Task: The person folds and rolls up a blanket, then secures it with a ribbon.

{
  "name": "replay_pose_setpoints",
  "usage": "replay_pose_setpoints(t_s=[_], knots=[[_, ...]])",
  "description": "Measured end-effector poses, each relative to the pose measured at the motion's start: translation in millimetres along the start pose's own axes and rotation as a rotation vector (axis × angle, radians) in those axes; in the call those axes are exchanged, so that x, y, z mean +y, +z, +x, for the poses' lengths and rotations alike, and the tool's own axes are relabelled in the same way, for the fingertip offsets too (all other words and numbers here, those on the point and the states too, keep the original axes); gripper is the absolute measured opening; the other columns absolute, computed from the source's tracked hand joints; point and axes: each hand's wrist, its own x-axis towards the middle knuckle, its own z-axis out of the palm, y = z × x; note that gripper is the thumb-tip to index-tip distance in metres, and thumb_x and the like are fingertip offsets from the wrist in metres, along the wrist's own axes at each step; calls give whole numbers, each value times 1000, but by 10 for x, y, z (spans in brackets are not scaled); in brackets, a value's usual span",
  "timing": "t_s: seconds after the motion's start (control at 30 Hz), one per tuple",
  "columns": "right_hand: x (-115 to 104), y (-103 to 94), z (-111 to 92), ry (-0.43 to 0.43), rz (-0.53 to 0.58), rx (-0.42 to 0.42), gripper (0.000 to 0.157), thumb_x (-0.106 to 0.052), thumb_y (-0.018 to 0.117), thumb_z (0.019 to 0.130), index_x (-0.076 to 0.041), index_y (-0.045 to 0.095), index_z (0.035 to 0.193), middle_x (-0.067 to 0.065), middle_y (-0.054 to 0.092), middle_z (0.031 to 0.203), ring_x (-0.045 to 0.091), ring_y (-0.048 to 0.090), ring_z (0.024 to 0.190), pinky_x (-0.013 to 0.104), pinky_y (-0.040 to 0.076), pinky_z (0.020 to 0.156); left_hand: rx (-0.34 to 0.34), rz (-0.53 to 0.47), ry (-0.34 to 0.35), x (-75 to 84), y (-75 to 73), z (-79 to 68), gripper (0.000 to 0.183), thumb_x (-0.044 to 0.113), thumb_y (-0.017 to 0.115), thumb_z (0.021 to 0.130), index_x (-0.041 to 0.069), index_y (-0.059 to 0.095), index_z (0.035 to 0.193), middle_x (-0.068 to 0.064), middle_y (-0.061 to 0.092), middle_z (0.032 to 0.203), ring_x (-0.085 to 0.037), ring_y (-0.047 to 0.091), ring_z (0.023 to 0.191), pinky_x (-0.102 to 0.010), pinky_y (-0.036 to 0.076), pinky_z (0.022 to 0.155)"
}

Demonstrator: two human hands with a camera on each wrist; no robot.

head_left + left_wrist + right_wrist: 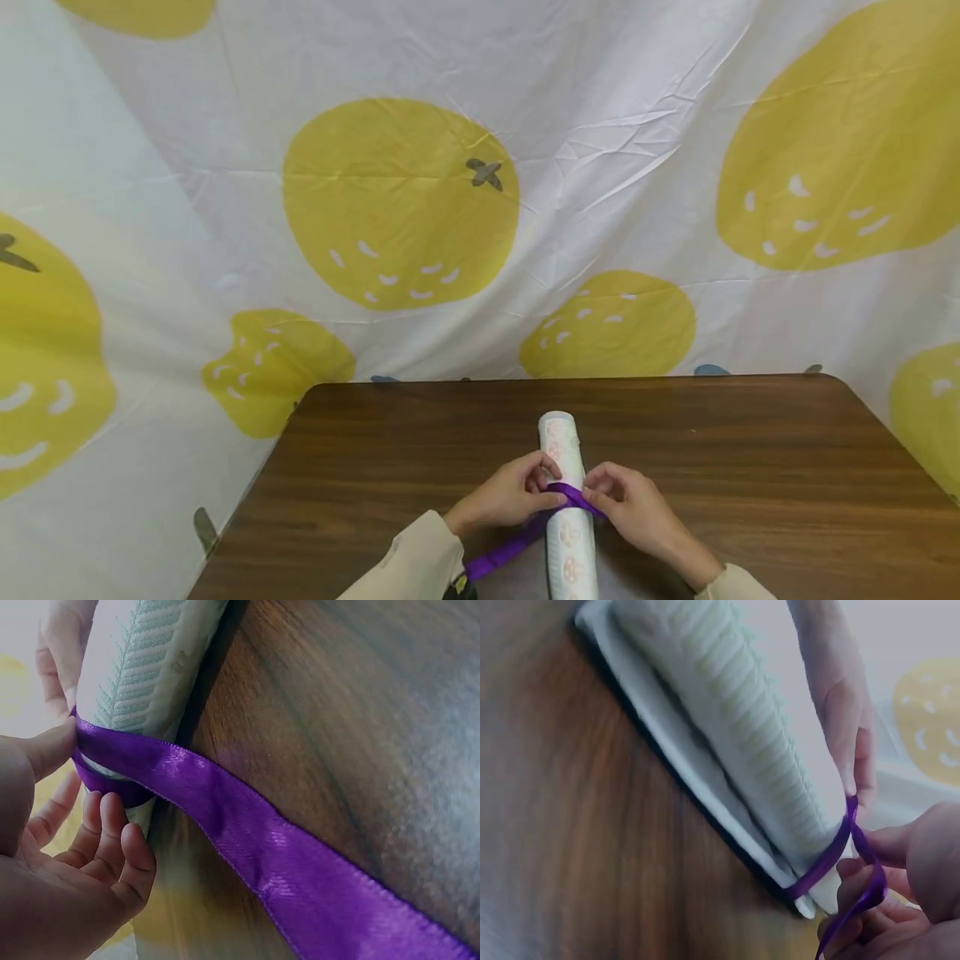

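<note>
A white roll of cloth or matting [570,554] with pink prints lies lengthwise on the table. Around its middle passes a purple ribbon [217,795], whose strands cross on top. My left hand [506,497] pinches the ribbon at the crossing between thumb and fingers, on the roll's left side. From there a long tail runs down to the left across the wood. On the other side, my right hand [636,510] grips the other ribbon end, which drapes over its fingers in the right wrist view. The ribbon's underside beneath the roll is hidden.
The dark wooden table [750,442] has rounded far corners. Behind it hangs a white curtain [585,167] with yellow fruit prints. A small dark object [461,588] shows at my left wrist, by the ribbon's tail.
</note>
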Motion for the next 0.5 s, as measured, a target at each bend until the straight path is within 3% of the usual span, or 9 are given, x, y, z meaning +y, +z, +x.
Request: replay_pose_setpoints(t_s=[0.27, 0.5], knots=[[49, -5, -81, 63, 168, -106, 22, -18, 68, 84, -4, 61, 99, 5, 63, 71, 10, 53, 57, 24, 42, 50, -21, -33, -4, -14, -5, 17, 24, 17, 71, 83, 11, 56, 100, 5, 51, 76, -4, 48, 58, -19, 42, 48], [132, -18, -68, 29, 253, -151, 30, -13, 69, 84, 0, 56, 108, 9, 62, 75, 8, 53, 59, 22, 43, 51, -26, -8, -28, 10, 5, 12, 21, 18, 68, 85, 13, 59, 103, 5, 53, 80, -4, 50, 64, -19, 43, 54]])
